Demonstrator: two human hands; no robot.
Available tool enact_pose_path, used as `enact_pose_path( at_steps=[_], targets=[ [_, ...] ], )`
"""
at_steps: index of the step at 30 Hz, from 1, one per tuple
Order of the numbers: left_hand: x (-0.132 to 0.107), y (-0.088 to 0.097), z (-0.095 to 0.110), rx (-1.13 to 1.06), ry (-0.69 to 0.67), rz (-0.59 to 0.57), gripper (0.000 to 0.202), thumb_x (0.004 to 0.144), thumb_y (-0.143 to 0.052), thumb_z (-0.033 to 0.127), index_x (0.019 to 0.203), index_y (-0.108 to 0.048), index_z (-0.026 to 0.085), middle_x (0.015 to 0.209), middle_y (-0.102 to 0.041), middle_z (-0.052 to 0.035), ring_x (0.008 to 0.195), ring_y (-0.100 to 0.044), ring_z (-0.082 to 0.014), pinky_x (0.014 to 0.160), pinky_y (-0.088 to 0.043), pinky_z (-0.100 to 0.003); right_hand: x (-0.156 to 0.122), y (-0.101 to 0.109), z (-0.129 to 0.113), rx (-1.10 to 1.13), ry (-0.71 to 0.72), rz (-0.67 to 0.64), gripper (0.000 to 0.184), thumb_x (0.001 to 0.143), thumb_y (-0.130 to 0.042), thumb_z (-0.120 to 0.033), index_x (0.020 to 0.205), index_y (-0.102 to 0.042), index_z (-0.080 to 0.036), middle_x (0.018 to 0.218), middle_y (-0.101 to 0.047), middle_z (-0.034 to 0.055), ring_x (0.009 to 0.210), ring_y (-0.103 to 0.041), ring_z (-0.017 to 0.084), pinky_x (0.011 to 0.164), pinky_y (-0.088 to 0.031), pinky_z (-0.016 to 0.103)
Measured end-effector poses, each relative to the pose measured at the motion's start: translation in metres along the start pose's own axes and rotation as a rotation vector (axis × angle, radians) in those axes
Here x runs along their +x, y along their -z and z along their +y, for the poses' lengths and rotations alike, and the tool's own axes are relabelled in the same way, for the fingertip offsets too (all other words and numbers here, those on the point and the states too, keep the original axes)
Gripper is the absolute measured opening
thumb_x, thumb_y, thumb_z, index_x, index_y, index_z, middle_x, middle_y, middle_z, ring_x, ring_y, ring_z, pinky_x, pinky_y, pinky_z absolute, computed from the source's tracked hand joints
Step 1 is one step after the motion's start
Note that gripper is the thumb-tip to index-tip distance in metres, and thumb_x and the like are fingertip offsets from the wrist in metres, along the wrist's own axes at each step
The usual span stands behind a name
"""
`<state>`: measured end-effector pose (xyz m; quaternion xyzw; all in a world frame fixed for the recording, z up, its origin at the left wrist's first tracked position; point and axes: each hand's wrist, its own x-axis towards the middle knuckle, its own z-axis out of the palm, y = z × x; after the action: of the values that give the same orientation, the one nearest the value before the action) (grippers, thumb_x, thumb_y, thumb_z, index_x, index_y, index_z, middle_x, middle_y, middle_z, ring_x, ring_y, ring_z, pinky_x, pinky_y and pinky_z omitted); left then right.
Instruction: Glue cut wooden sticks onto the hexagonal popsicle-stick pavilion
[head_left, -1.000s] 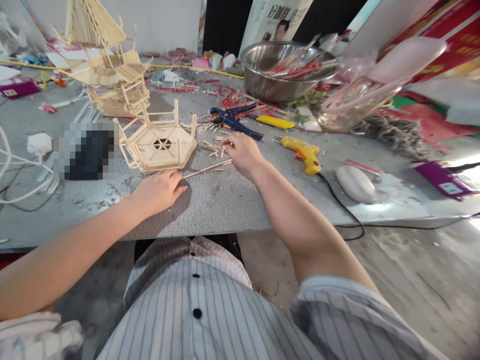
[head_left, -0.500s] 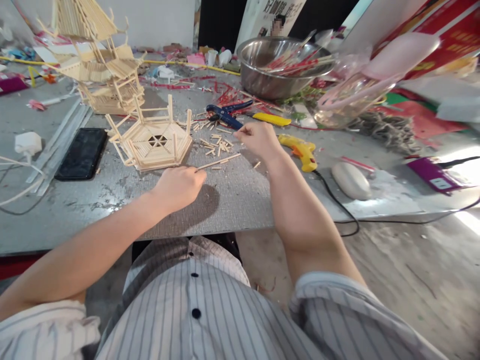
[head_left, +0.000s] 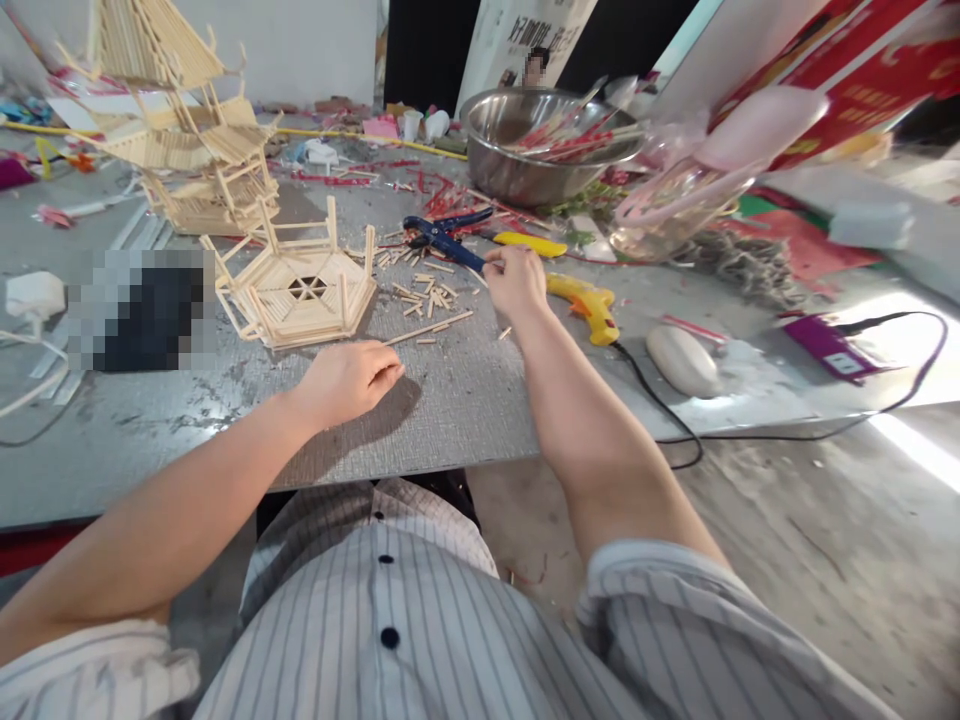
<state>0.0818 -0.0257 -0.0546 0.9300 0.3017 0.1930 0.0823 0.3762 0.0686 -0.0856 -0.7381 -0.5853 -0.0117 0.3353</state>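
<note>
My right hand [head_left: 519, 285] is closed round the near handle end of the blue pliers [head_left: 448, 238], which lie on the table. My left hand [head_left: 349, 382] is curled above the table's near side; whatever is in its fingers, if anything, is hidden. Just beyond it a thin wooden stick [head_left: 431, 328] points to the right. Several short cut stick pieces [head_left: 429, 293] lie scattered between the hands and the pliers. A hexagonal stick frame [head_left: 289, 312] with upright posts stands behind my left hand.
A tiered stick pavilion [head_left: 199, 150] stands at back left. A steel bowl [head_left: 510, 180] holds red-and-pale sticks. Right of my right hand lie a yellow-handled tool [head_left: 531, 244], a yellow glue gun [head_left: 596, 308] with a black cord, and a white oval object [head_left: 682, 360].
My right hand has closed round the pliers' handle from a pinch beside its end. My left hand has drawn slightly away from the thin stick. The view has shifted a little.
</note>
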Motion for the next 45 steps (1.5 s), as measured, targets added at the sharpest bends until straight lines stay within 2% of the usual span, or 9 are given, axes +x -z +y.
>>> enact_pose_path(
  at_steps=[3, 6, 8, 13, 17, 21, 35, 39, 45],
  targets=[
    [0.001, 0.001, -0.001, -0.032, 0.041, 0.002, 0.023, 0.091, -0.047, 0.020, 0.090, -0.069, 0.015, 0.088, -0.072, -0.0059, 0.078, -0.066, -0.0162, 0.065, -0.043, -0.025, -0.001, -0.005, 0.001, -0.021, 0.009, -0.018, 0.032, 0.083, -0.046, -0.018, 0.107, -0.069, -0.016, 0.119, -0.065, 0.0154, 0.117, -0.055, 0.029, 0.102, -0.041, 0.045],
    [0.002, 0.002, -0.002, -0.042, 0.050, -0.006, 0.023, 0.090, -0.047, 0.020, 0.093, -0.070, 0.015, 0.090, -0.073, -0.0063, 0.079, -0.066, -0.0165, 0.066, -0.044, -0.025, -0.002, -0.005, -0.001, -0.068, 0.019, -0.086, 0.037, 0.084, -0.047, -0.017, 0.113, -0.068, -0.013, 0.122, -0.065, 0.0163, 0.121, -0.053, 0.030, 0.105, -0.039, 0.045],
    [0.002, 0.002, -0.002, -0.041, 0.052, -0.006, 0.023, 0.090, -0.048, 0.019, 0.094, -0.070, 0.014, 0.089, -0.073, -0.0063, 0.077, -0.066, -0.0163, 0.065, -0.044, -0.025, -0.002, -0.001, -0.004, -0.078, 0.040, -0.097, 0.037, 0.084, -0.046, -0.017, 0.113, -0.068, -0.015, 0.121, -0.065, 0.0155, 0.120, -0.054, 0.029, 0.103, -0.040, 0.044],
    [0.002, 0.001, -0.003, -0.026, 0.029, -0.009, 0.017, 0.087, -0.053, 0.017, 0.089, -0.070, 0.015, 0.085, -0.071, -0.0046, 0.073, -0.064, -0.0146, 0.063, -0.042, -0.024, -0.001, 0.017, -0.006, -0.054, 0.058, -0.151, 0.031, 0.081, -0.050, -0.015, 0.103, -0.072, -0.018, 0.102, -0.071, 0.0105, 0.101, -0.063, 0.027, 0.092, -0.046, 0.041],
    [0.002, 0.002, -0.003, -0.020, 0.016, -0.018, 0.013, 0.086, -0.057, 0.018, 0.081, -0.068, 0.015, 0.080, -0.070, -0.0030, 0.070, -0.063, -0.0140, 0.061, -0.041, -0.024, -0.003, 0.020, -0.008, -0.160, 0.112, -0.270, 0.029, 0.080, -0.056, -0.016, 0.104, -0.072, -0.019, 0.107, -0.071, 0.0104, 0.105, -0.062, 0.028, 0.092, -0.046, 0.040],
    [0.002, 0.002, -0.003, -0.012, 0.016, -0.016, 0.017, 0.089, -0.055, 0.021, 0.079, -0.068, 0.015, 0.076, -0.069, -0.0033, 0.069, -0.063, -0.0142, 0.059, -0.039, -0.024, -0.008, 0.016, -0.013, -0.266, 0.067, -0.353, 0.025, 0.081, -0.056, -0.019, 0.099, -0.074, -0.020, 0.110, -0.071, 0.0110, 0.104, -0.062, 0.029, 0.088, -0.047, 0.040],
    [0.003, 0.005, 0.000, -0.001, 0.041, -0.069, 0.022, 0.092, -0.051, 0.024, 0.083, -0.069, 0.015, 0.082, -0.071, -0.0048, 0.075, -0.065, -0.0168, 0.063, -0.041, -0.025, -0.015, 0.011, -0.030, -0.065, 0.077, -0.314, 0.030, 0.088, -0.045, -0.022, 0.105, -0.069, -0.018, 0.099, -0.073, 0.0102, 0.098, -0.065, 0.026, 0.086, -0.046, 0.036],
    [0.003, 0.004, 0.000, -0.002, 0.056, -0.079, 0.021, 0.091, -0.052, 0.023, 0.084, -0.070, 0.015, 0.083, -0.072, -0.0047, 0.076, -0.066, -0.0174, 0.063, -0.042, -0.025, -0.018, 0.014, -0.037, -0.033, 0.073, -0.287, 0.030, 0.090, -0.043, -0.023, 0.108, -0.067, -0.018, 0.102, -0.072, 0.0105, 0.099, -0.063, 0.025, 0.087, -0.044, 0.036],
    [0.004, 0.004, -0.001, -0.001, 0.031, -0.054, 0.021, 0.090, -0.051, 0.022, 0.084, -0.070, 0.016, 0.082, -0.072, -0.0047, 0.074, -0.066, -0.0163, 0.062, -0.042, -0.025, -0.022, 0.014, -0.045, 0.086, 0.225, -0.331, 0.021, 0.082, -0.052, -0.018, 0.096, -0.067, -0.021, 0.098, -0.070, 0.0065, 0.090, -0.062, 0.020, 0.082, -0.045, 0.033]
  ],
)
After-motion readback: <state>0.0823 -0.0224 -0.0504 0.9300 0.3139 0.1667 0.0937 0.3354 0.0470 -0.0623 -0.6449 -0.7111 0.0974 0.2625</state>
